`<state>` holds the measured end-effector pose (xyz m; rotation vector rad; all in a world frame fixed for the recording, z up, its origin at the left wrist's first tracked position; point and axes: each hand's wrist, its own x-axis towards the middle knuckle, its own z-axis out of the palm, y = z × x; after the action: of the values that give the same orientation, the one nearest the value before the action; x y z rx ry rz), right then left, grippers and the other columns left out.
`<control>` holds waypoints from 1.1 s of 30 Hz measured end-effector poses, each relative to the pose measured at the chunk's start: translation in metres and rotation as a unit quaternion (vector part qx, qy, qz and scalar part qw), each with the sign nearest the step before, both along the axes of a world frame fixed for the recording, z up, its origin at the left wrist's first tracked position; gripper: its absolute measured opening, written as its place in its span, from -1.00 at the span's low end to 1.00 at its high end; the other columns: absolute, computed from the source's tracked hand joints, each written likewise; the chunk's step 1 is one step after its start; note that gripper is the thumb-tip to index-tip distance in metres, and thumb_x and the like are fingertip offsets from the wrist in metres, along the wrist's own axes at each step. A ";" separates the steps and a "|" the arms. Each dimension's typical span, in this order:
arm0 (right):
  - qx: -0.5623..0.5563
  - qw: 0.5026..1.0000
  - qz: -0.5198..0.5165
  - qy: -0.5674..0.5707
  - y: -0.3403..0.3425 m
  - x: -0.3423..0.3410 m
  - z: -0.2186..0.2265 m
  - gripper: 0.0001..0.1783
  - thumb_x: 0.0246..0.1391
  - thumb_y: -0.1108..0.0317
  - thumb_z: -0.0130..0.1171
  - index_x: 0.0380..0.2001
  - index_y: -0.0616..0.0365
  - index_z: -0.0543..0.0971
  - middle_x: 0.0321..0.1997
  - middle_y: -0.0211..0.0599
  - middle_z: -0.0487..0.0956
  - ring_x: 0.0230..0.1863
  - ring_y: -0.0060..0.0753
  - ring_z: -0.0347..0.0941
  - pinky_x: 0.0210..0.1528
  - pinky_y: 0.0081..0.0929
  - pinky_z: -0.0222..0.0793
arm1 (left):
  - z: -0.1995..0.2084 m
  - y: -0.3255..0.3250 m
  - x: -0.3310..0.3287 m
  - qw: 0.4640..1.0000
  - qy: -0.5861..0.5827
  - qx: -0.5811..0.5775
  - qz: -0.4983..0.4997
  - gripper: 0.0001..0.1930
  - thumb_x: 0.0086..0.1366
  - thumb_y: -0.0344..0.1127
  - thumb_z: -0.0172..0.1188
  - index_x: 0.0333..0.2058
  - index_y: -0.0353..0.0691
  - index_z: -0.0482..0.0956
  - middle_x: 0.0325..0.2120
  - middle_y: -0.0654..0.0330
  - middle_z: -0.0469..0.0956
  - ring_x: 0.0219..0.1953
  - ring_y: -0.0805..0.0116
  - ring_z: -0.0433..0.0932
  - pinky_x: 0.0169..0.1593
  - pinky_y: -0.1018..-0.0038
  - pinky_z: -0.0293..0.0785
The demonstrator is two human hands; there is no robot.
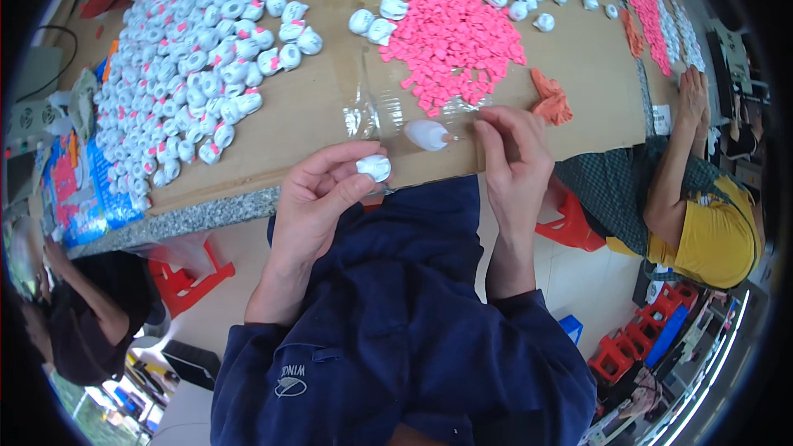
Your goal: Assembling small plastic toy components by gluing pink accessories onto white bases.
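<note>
Pinching a small white rounded plastic piece (374, 168) between thumb and fingertips, left hand (318, 198) closed on it, raised just off the near edge of the brown flat worktable (314, 111), over the dark blue lap. Just to the right of that pinch, a white teardrop-shaped squeeze bottle with a thin nozzle (428, 135), lying on its side atop a clear crinkled plastic sheet (372, 107), nozzle pointing right toward the right hand (514, 161). Right hand resting at the table edge, fingers bent down together over the sheet's right end beside the nozzle tip; whether clamped on anything cannot be told.

Beyond the pinch, a bare strip of tabletop running between the sheet and the piles: open room there. Farther out and slightly right, a loose heap of small bright pink plastic bits (450, 41). Far left of the grip, a wide spread of white rounded pieces dotted with pink (198, 66); more of the same at the far right top. Right of the right hand, a crumpled orange rubber glove (552, 99). Past that, another person in a yellow shirt (710, 223), forearm leaning on the table's right edge. Below the grip, grey speckled stone rim of the table, then red plastic stools (186, 277) on the pale floor.

Held piece: glossy, white, bulbous, no pink visible on it.
</note>
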<state>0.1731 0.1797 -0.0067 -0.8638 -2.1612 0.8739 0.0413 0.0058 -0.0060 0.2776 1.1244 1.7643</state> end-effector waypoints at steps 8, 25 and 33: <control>0.076 0.994 0.014 -0.078 0.016 -0.007 0.006 -0.90 -0.14 0.56 0.12 -0.46 0.23 0.55 -0.43 -0.28 0.47 -0.31 -0.33 0.35 -0.25 -0.50 0.25 | -0.001 0.006 0.008 0.999 0.002 -0.011 -0.033 -0.70 0.12 -0.53 0.10 -0.13 -0.40 0.40 -0.21 0.04 0.48 -0.23 0.31 0.51 -0.17 0.51 0.43; -0.075 0.993 0.087 0.012 -0.012 0.005 0.022 -0.87 -0.16 0.63 0.14 -0.43 0.29 0.54 -0.43 -0.28 0.50 -0.40 -0.43 0.40 -0.37 -0.63 0.29 | -0.004 0.012 0.017 1.000 0.021 0.020 0.000 -0.72 0.08 -0.60 0.12 -0.18 -0.40 0.40 -0.25 0.10 0.50 -0.20 0.40 0.50 -0.09 0.52 0.41; -0.021 0.988 0.150 0.030 -0.041 0.001 0.028 -0.83 -0.20 0.65 0.16 -0.42 0.29 0.55 -0.47 -0.23 0.51 -0.42 -0.35 0.42 -0.37 -0.57 0.32 | -0.002 0.017 0.028 0.996 0.086 0.020 0.027 -0.72 0.02 -0.64 0.18 -0.24 -0.40 0.42 -0.29 0.14 0.50 -0.24 0.45 0.50 -0.16 0.58 0.49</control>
<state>0.1743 0.1391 0.0217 -0.5294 -2.2627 1.0799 0.0691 0.0230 -0.0085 0.4353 1.2291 1.8390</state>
